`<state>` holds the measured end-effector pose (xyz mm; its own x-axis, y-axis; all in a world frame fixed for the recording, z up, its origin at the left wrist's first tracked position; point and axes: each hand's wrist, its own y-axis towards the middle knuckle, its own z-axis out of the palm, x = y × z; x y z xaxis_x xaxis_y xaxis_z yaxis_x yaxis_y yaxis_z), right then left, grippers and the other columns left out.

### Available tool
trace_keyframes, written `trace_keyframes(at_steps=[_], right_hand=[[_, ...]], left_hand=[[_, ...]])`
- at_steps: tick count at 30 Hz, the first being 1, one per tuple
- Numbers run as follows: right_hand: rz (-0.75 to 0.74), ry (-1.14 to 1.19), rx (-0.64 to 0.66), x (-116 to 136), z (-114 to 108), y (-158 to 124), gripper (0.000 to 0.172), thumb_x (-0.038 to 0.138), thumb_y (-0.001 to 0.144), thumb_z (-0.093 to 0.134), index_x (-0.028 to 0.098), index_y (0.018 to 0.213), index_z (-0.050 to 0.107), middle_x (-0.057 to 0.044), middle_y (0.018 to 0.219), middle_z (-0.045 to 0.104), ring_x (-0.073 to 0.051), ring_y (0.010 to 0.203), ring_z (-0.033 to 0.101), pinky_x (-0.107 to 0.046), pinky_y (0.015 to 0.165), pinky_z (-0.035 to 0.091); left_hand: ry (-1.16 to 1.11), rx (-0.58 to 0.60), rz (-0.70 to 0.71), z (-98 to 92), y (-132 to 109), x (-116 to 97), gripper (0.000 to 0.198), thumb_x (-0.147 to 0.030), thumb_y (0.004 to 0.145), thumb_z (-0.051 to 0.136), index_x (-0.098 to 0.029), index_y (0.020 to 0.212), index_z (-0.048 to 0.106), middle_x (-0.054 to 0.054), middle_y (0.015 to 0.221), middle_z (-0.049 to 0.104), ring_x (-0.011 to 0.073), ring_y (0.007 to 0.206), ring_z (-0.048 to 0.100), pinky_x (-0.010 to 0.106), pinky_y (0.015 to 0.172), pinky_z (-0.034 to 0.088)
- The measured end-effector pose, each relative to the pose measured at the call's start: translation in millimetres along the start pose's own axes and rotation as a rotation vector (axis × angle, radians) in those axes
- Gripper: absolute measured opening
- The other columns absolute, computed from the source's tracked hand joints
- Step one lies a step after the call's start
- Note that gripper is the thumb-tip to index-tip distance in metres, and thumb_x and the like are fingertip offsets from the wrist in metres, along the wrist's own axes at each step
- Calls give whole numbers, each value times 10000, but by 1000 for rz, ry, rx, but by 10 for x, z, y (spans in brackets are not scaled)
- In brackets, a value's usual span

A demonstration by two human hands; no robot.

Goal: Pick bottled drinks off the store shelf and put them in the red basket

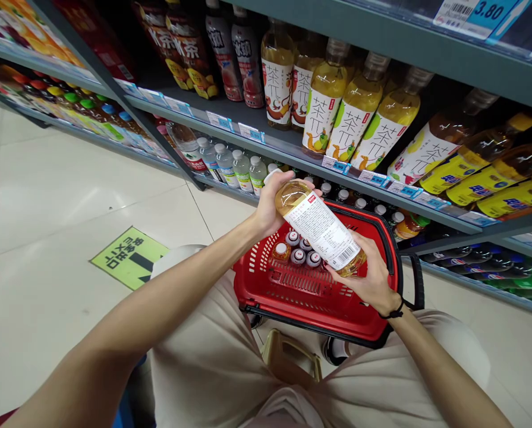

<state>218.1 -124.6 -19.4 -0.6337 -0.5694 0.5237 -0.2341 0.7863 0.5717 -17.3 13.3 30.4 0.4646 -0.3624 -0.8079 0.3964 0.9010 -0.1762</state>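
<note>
Held slanting over the basket is a clear bottle of yellow tea drink (321, 229), its white back label with small print and a barcode turned up to me. My left hand (270, 205) is closed around its neck end, near the white cap. Around the bottle's base, at the lower right, my right hand (372, 276) has its fingers closed. Below stands a red shopping basket (287, 303), with several small white-capped bottles (298, 257) grouped inside. The bottle hides part of the basket.
Shelves (270, 134) of drinks run along the far side, with tea bottles (323, 101) on the middle level and small water bottles (241, 169) lower down. A yellow-green floor sticker (129, 255) lies at left. A small stool (287, 353) stands between my legs.
</note>
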Motion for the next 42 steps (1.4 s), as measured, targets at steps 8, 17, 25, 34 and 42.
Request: trace_keyframes(at_steps=[8, 17, 25, 34, 42], right_hand=[[5, -13, -7, 17, 12, 3, 921, 287, 791, 908, 261, 1576, 426, -172, 1401, 636, -353, 1273, 635, -562, 1055, 571], [10, -23, 1, 32, 6, 9, 905, 268, 801, 902, 242, 1571, 427, -171, 1399, 635, -343, 1279, 633, -551, 1062, 570], [28, -23, 7, 15, 17, -8, 880, 302, 806, 900, 261, 1556, 441, -158, 1399, 643, -344, 1270, 646, -560, 1058, 576], [62, -28, -1, 93, 4, 20, 832, 336, 813, 892, 246, 1522, 465, -151, 1375, 651, -329, 1248, 656, -539, 1054, 585], [135, 27, -6, 146, -3, 45, 818, 324, 790, 900, 246, 1487, 480, -129, 1348, 655, -301, 1214, 663, -497, 1055, 581]], left_hand=[[-10, -15, -5, -7, 4, 12, 478, -619, 810, 592, -173, 860, 756, 119, 958, 806, 336, 1051, 751, 489, 1024, 561], [-31, -13, -13, -20, 13, 20, 496, -617, 807, 608, -151, 868, 766, 126, 939, 794, 323, 996, 759, 468, 1014, 552], [-30, 2, -7, -31, 12, 26, 502, -630, 803, 620, -155, 861, 771, 120, 927, 796, 315, 968, 761, 462, 1008, 550], [-19, -9, 6, -35, 21, 26, 482, -615, 803, 612, -161, 840, 768, 130, 926, 793, 336, 988, 755, 492, 1015, 545], [32, -6, 31, -14, 0, -17, 464, -601, 820, 598, -161, 853, 742, 113, 927, 786, 302, 982, 746, 439, 927, 560]])
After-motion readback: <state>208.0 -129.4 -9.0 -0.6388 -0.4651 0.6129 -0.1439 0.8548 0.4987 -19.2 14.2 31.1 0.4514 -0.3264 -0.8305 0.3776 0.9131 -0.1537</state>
